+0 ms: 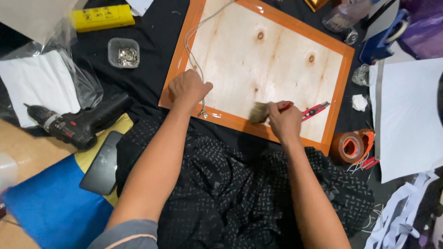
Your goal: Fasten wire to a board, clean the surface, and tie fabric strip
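An orange picture frame [184,41] lies face down, its pale plywood back [263,64] showing. My left hand [188,87] rests fisted on the frame's near left corner, pressing it down beside a thin cord [196,55] that runs along the left edge. My right hand [285,121] grips a paintbrush [260,112] with a red handle, its bristles on the frame's near edge. A red utility knife [316,109] lies on the plywood just right of that hand.
A black cordless drill [76,124] and a dark phone [102,163] lie at left. A small clear tub of metal bits [123,52], a yellow box [101,17], a brown tape roll [350,146] on a dispenser, white sheets [410,115] and a blue tool [380,39] surround the frame.
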